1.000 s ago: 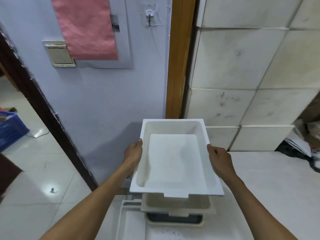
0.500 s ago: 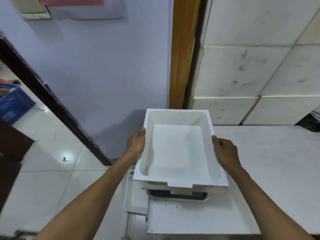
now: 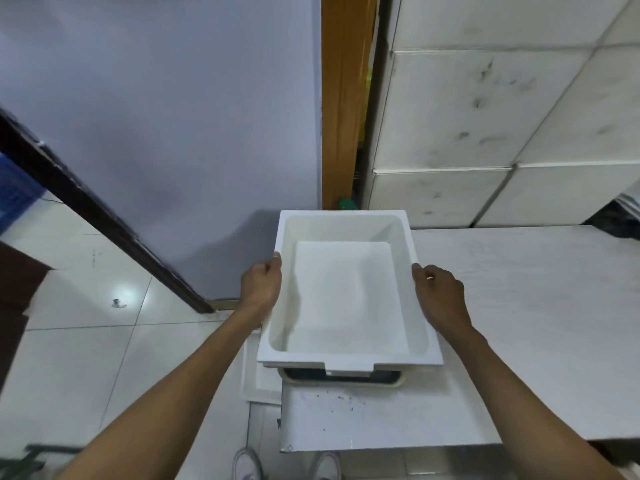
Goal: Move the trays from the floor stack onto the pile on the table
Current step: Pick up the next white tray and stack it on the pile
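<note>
A white rectangular tray (image 3: 346, 299) sits on top of the pile (image 3: 343, 377) at the left end of the white table (image 3: 519, 323). Under it I see a cream tray rim and a dark layer below that. My left hand (image 3: 259, 289) grips the tray's left rim with the thumb over the edge. My right hand (image 3: 438, 296) grips the right rim the same way. Part of a white tray (image 3: 258, 382) shows on the floor, left of the table and below the pile.
A pale blue wall and a wooden door frame (image 3: 343, 98) stand behind the pile. White stacked panels (image 3: 502, 116) line the back of the table. A blue crate (image 3: 14, 192) is at far left on the tiled floor. My shoes (image 3: 287, 465) show below the table's front edge.
The tray came down from above the pile and now lies on it. My view has tilted downward, showing more of the table and floor.
</note>
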